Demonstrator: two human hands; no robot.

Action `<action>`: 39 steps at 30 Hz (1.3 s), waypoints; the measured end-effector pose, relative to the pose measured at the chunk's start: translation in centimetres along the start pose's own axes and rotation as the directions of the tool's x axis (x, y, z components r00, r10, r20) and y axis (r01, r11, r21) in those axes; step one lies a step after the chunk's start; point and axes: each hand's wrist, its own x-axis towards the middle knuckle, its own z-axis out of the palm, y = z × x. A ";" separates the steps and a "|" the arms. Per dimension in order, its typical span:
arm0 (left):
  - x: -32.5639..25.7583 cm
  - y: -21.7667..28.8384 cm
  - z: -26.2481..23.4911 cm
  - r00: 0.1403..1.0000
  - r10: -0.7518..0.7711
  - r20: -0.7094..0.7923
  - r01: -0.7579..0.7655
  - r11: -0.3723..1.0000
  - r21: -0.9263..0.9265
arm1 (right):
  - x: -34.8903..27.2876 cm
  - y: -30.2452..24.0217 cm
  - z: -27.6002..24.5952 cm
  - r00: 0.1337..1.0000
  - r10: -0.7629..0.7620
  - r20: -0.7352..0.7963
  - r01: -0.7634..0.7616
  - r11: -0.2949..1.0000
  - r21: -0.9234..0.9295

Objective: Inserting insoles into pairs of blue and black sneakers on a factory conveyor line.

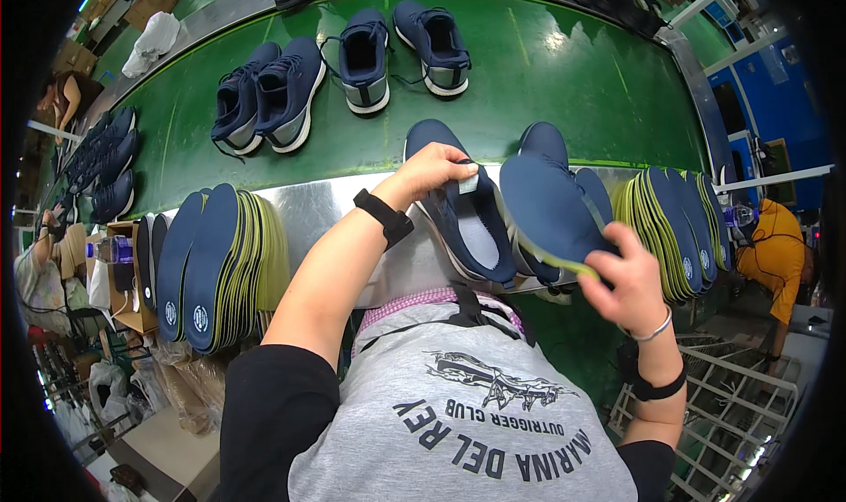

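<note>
My left hand [434,169] pinches the tongue of a navy sneaker [432,133], close to a small white label. The sneaker stands toe away from me at the bench's near edge, its pale inside showing through the opening. My right hand [630,282] grips one end of a navy insole [551,207] with a yellow-green edge. Tilted above the second navy sneaker [544,139], the insole hides most of that shoe. Whether the insole touches it, I cannot tell.
Stacks of navy insoles stand to the left [225,264] and right [674,224]. Beyond, a pair of navy sneakers [286,88] and two more sneakers [364,57] sit on the green surface [529,70]. A person in orange [775,255] is at far right.
</note>
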 end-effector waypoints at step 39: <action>-1.5 -1.5 2.1 0.900 0.395 -0.186 -0.321 0.888 0.330 | 3.5 -5.8 9.3 0.936 0.053 0.349 0.073 0.938 -0.340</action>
